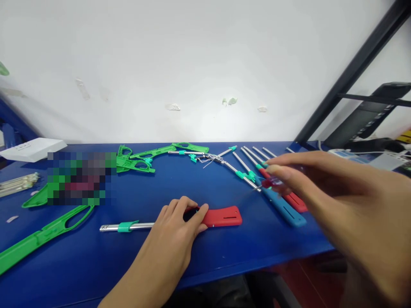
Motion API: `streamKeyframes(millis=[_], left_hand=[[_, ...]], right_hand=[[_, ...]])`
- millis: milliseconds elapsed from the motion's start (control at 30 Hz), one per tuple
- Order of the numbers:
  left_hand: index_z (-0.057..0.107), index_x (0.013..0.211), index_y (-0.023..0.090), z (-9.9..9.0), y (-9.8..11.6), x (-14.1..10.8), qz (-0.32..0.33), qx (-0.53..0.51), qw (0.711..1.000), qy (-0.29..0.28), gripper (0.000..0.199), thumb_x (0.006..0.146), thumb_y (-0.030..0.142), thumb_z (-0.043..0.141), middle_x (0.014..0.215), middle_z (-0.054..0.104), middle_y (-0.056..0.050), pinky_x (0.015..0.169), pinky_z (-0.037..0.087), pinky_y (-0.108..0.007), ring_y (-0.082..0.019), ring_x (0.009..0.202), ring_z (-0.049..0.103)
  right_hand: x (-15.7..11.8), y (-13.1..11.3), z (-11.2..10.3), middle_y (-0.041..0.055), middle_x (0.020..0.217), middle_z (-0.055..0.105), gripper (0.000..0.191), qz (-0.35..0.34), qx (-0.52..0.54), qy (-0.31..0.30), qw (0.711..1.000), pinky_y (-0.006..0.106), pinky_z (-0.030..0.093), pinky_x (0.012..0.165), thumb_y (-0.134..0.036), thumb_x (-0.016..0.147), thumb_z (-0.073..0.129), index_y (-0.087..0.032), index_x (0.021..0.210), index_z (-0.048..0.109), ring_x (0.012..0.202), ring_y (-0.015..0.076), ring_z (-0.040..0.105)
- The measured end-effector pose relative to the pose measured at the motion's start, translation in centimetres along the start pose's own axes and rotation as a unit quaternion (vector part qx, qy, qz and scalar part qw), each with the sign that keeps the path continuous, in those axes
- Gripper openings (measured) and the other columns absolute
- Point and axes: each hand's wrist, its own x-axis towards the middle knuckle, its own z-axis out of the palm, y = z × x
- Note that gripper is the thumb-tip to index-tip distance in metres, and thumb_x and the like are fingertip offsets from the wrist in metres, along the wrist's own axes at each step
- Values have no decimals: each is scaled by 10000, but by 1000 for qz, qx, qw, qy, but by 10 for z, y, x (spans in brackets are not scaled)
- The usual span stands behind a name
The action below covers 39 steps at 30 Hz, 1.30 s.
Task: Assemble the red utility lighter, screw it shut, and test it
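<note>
My left hand (176,226) is closed around a red plastic handle (224,216), which lies flat on the blue table. A metal tube (141,226) extends from the handle toward the left and carries a teal clip (127,226). Raised above the table at the right, my right hand (324,192) pinches a screwdriver (271,183) with a reddish, see-through handle. The thin shaft points left and down toward the red handle and is blurred, its tip apart from it. My fingers hide part of both handles.
Several tubes with red handles and a blue handle (285,208) lie at the right. Metal tubes with teal clips and loose wires (213,158) sit at the back. Green plastic frames (45,233) spread over the left, near a white box (34,149). A dark metal post (349,68) stands at right.
</note>
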Motion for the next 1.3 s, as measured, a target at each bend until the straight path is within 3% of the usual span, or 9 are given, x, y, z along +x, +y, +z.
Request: streamKeyframes(millis=[200, 367, 467, 600, 700, 800, 933, 1167, 1300], left_hand=[[589, 1427, 186, 1, 3, 1, 7, 20, 1000, 8, 371, 1065, 144, 519, 1219, 624, -119, 873, 576, -506, -291, 1051, 617], [350, 1609, 154, -3, 11, 0, -14, 52, 998, 16, 546, 1092, 256, 496, 1274, 654, -141, 929, 579, -555, -308, 1072, 635], [268, 1650, 179, -22, 7, -12, -13, 68, 997, 27, 629, 1097, 391, 482, 1393, 629, -168, 973, 572, -565, -346, 1204, 612], [526, 1524, 233, -58, -26, -42, -56, 108, 991, 54, 500, 1040, 356, 514, 1403, 643, -201, 920, 534, -725, -484, 1234, 610], [746, 1211, 275, -79, -57, -55, -100, 82, 992, 2, 308, 952, 278, 580, 1182, 768, -138, 820, 583, -662, -470, 1059, 719], [755, 999, 335, -91, -71, -52, -114, 34, 992, -42, 229, 982, 206, 567, 1013, 784, 9, 794, 614, -385, -250, 892, 763], [719, 1162, 357, -98, -65, -44, -130, -9, 991, -31, 180, 1039, 265, 623, 1160, 761, 28, 937, 566, -342, -211, 1059, 727], [625, 1268, 442, -89, -43, -31, -83, -53, 995, 24, 248, 1070, 294, 614, 1195, 720, 107, 971, 536, -252, -125, 1096, 677], [496, 1466, 434, -83, -39, -34, -81, -5, 996, 42, 418, 1066, 388, 608, 1403, 637, 28, 1107, 480, -448, -232, 1306, 578]], right_hand=[[7, 35, 23, -17, 1165, 801, 176, -33, -11, -206, 978, 403, 587, 962, -397, 1021, 654, -307, 1077, 795, 1083, 257, 758], [3, 58, 42, 12, 1394, 706, 352, -54, -20, -325, 944, 566, 455, 1174, -585, 1032, 592, -350, 1241, 748, 1376, 325, 601], [-4, 51, 49, 29, 1424, 666, 492, -51, -18, -357, 933, 545, 473, 1158, -673, 959, 663, -372, 1348, 677, 1386, 326, 579], [-11, 30, 62, 23, 1343, 661, 501, -44, 1, -416, 909, 463, 554, 1014, -678, 904, 736, -368, 1290, 661, 1268, 304, 629], [-10, 19, 67, -8, 1219, 672, 269, -36, 15, -434, 900, 387, 550, 935, -573, 1009, 652, -340, 1144, 665, 1142, 241, 655], [-7, 16, 62, -18, 1202, 679, 280, -21, 23, -434, 900, 357, 544, 928, -580, 1062, 552, -339, 1176, 636, 1101, 215, 670], [-6, 16, 55, -19, 1206, 704, 334, -10, 26, -422, 906, 341, 571, 879, -612, 1088, 447, -356, 1243, 594, 1085, 221, 702], [-9, 11, 62, -73, 1430, 656, 389, -39, 39, -379, 924, 381, 516, 1142, -641, 1083, 432, -459, 1402, 560, 1337, 219, 627], [-12, 20, 56, -56, 1419, 673, 409, -58, 20, -346, 936, 452, 539, 1143, -657, 1067, 438, -460, 1390, 593, 1337, 262, 639]])
